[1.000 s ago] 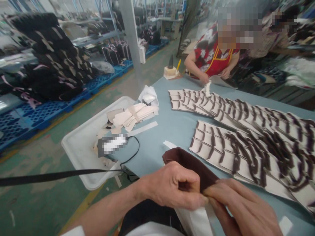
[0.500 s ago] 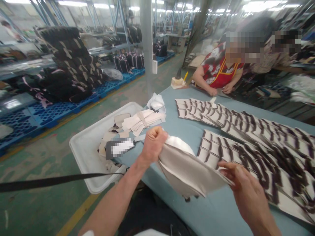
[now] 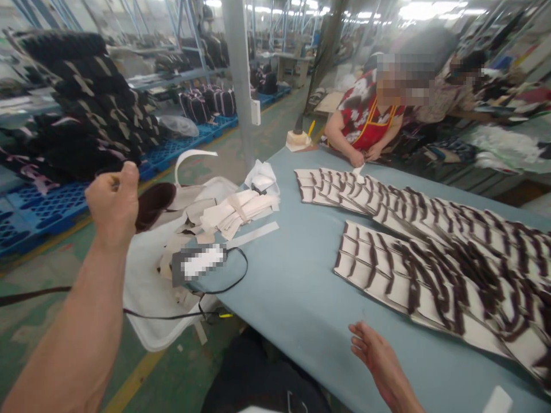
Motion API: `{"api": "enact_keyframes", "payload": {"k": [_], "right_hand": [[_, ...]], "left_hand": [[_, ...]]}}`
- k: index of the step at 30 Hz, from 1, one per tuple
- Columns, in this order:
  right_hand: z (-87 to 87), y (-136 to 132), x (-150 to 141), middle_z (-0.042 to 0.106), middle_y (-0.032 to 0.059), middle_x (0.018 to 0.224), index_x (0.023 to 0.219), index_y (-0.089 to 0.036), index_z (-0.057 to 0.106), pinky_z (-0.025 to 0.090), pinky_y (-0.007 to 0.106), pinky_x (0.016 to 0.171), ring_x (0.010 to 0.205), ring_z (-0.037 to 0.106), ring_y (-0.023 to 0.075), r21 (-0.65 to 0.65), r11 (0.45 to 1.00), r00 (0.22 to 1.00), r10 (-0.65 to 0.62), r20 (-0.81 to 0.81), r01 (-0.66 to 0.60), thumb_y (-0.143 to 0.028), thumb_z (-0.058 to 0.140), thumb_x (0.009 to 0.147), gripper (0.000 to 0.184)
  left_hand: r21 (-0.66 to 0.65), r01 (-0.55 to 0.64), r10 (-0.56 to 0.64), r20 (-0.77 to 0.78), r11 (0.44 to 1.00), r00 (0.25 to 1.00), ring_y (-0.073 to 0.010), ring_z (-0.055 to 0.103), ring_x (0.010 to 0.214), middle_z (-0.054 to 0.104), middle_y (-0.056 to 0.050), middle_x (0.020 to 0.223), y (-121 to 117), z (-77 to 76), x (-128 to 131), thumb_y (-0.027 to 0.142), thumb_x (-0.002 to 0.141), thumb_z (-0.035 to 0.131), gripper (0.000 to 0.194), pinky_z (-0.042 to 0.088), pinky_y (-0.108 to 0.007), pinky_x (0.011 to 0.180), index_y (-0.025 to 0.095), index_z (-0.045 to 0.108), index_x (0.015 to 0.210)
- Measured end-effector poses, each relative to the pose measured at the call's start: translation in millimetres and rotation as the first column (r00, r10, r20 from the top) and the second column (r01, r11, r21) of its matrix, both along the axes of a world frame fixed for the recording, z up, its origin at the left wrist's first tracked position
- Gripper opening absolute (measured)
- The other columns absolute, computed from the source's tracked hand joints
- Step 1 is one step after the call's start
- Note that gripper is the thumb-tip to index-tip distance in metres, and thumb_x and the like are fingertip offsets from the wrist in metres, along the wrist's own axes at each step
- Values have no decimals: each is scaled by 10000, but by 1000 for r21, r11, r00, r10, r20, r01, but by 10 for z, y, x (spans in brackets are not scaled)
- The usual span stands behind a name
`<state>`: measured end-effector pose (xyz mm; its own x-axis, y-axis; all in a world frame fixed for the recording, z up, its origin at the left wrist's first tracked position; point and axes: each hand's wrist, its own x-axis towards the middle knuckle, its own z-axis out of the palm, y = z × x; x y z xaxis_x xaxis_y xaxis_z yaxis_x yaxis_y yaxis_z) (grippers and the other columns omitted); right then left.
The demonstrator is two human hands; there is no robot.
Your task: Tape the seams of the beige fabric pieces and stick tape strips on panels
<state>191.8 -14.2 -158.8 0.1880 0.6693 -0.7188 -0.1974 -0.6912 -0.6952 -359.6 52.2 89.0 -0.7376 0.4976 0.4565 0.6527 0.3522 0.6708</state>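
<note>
My left hand (image 3: 112,201) is raised at the left in a closed grip. It is shut on a cream fabric panel (image 3: 196,194) with a dark brown inner side, which trails to the right over the white plastic tub (image 3: 148,335). A loose white strip (image 3: 189,155) curls up from it. My right hand (image 3: 379,364) hovers over the near part of the blue-grey table (image 3: 297,269), fingers stretched out and holding nothing. Beyond it lie two long overlapping rows of cream panels with dark brown edges, the near row (image 3: 379,267) and the far row (image 3: 336,189).
A bundle of cream pieces (image 3: 241,209) and a dark tag (image 3: 178,269) with a black cord lie by the tub. Across the table a co-worker in a red apron (image 3: 381,123) works. Stacked black bags (image 3: 99,97) stand on blue pallets at left; a grey post (image 3: 239,74) rises behind.
My left hand has swung left and up, carrying the cream panel from above the table to over the tub. My right hand has let go of the panel and moved down, nearer me.
</note>
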Motion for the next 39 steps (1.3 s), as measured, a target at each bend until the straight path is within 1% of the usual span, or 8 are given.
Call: {"api": "enact_keyframes", "payload": {"k": [4,9,13,17,20,29,35,39], "right_hand": [[-219,-216,7,826,118,999,950,-162,765,632,294,674,730,733,186,-22,1000,996,13,88,-11,-698,913,523,700],[-272,-425,-53,781,74,829,850,-180,727,577,304,638,664,683,184,23,980,936,180,302,-196,-799,759,655,649],[-332,-622,13,700,23,731,740,-179,675,561,317,700,735,668,196,-29,962,866,258,427,-272,-631,761,849,472],[-446,-827,267,731,38,1009,1032,-150,710,602,391,870,916,709,189,-129,948,785,314,534,-291,-431,701,1024,281],[-461,-989,505,734,59,1105,1132,-150,709,612,418,903,979,718,208,-178,954,752,299,587,-241,-432,678,1043,297],[-443,-1063,1305,744,67,1118,1133,-151,715,607,447,952,1024,726,218,-214,966,679,255,689,-145,-430,665,1052,294],[-431,-382,1272,777,59,1048,1194,-163,699,573,405,948,990,743,216,-162,928,568,337,751,-336,-374,631,1063,257],[-300,352,874,790,82,1177,1251,-202,683,533,324,958,1102,736,223,-138,811,398,418,817,-568,-310,664,1029,247]], "left_hand": [[65,-75,60,216,995,975,-147,557,771,631,11,739,-57,-308,118,373,1063,396,410,416,-242,661,139,621,813],[-48,289,-224,513,956,829,-238,706,946,810,-107,1009,-150,-955,983,557,941,505,453,579,-319,791,151,697,884],[-129,693,-404,731,710,550,-327,766,907,842,-111,920,-278,-1435,2020,682,744,712,519,593,-423,847,183,779,869],[-161,920,-493,804,357,332,-344,791,892,851,-80,916,-287,-1708,2729,788,743,662,586,591,-442,892,233,783,888],[-211,951,-575,759,226,305,-357,793,907,843,-69,910,-206,-1835,2989,838,720,616,606,594,-435,870,268,764,864],[-309,944,-654,691,117,307,-346,777,846,821,-82,859,-107,-1830,3514,850,748,582,633,615,-444,823,253,746,881],[-311,950,-702,672,21,236,-273,739,783,792,-55,837,-307,-1842,3764,666,933,517,471,603,-386,789,241,714,889],[-377,922,-676,703,-90,222,-274,734,839,788,-56,887,-435,-1912,3743,566,973,475,381,568,-404,834,250,668,886]]}}
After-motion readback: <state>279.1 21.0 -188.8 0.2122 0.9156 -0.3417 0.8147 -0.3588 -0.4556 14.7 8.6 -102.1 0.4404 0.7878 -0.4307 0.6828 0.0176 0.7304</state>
